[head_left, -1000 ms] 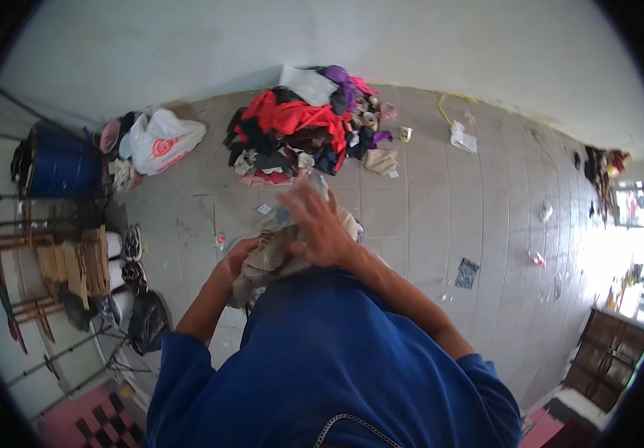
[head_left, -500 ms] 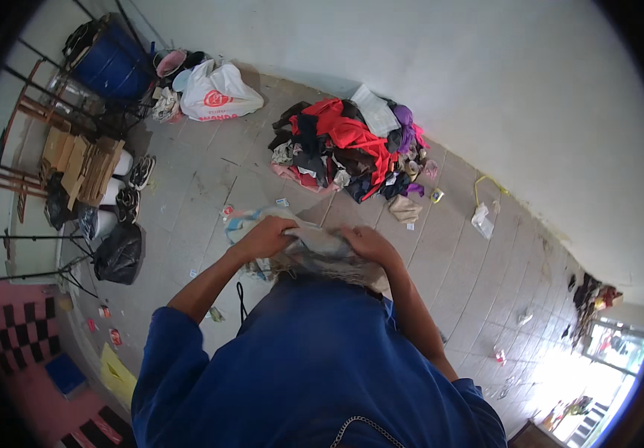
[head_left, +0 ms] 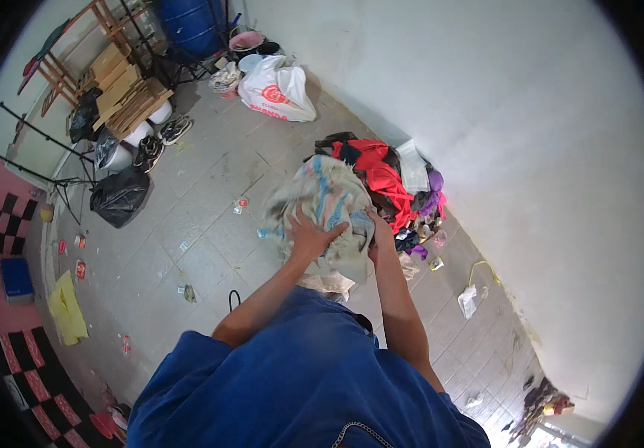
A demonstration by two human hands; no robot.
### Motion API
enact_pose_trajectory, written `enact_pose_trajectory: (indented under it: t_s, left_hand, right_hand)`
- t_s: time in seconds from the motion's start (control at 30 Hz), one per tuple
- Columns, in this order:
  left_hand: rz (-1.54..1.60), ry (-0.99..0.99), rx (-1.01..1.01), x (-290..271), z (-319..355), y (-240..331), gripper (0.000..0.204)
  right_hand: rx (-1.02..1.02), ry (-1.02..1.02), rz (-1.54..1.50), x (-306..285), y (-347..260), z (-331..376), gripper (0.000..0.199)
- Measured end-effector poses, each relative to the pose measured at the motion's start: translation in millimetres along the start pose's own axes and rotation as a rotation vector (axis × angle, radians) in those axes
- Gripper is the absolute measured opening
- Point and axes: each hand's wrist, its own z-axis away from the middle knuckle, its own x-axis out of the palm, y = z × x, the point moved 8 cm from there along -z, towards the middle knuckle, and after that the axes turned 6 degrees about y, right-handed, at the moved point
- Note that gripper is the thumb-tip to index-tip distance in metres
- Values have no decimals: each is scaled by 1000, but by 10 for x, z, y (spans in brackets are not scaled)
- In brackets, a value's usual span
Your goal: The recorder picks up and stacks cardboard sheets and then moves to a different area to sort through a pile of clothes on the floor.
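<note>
A crumpled woven sack (head_left: 322,187), off-white with blue and orange stripes, bulges out in front of my body. My left hand (head_left: 310,237) lies on its near side, fingers spread and thumb apart. At the sack's right edge, my right hand (head_left: 381,230) is closed on the material, with its fingertips partly hidden. Just beyond the sack is a heap of clothes (head_left: 381,175) in red, black and purple, and the sack covers part of it from view. A pale piece of material (head_left: 328,284) shows below the sack, close to my shirt.
A white plastic bag (head_left: 277,89) stands by the wall near a blue barrel (head_left: 191,26). To the left are flattened cardboard (head_left: 124,97), shoes (head_left: 150,149), a black bag (head_left: 120,198) and thin stands. Small litter and a yellow sheet (head_left: 68,308) lie on the tiled floor.
The sack has moved forward from my body and now bulges toward the clothes heap. My left hand has gone from gripping its edge to lying spread on it. The view has turned.
</note>
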Motion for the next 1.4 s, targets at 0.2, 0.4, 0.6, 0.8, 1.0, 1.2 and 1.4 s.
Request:
enact_pose_trajectory:
  t_s: [0.2,0.4,0.6,0.8,1.0,1.2,1.4]
  left_hand:
    - [452,-675,-95,517,219,-1036,50]
    - [1896,-223,-1230,895,966,-2082,32]
    - [304,302,-649,73,206,-2428,75]
    - [114,24,423,222,-1056,-679,65]
    - [348,-612,547,849,-1629,-506,35]
    - [336,-1664,-300,778,-878,-831,28]
    - [1015,-1730,-581,201,-1268,-753,53]
  right_hand:
    - [-365,-56,100,-414,-564,-486,36]
    - [-209,268,-475,-615,-492,-674,38]
    - [-120,-218,-310,495,-310,-170,40]
    - [143,-124,-36,894,6,236,35]
    - [-271,461,1130,191,-827,547,54]
    - [-825,471,1438,585,-359,1019,82]
    - [-574,713,1445,415,3,522,79]
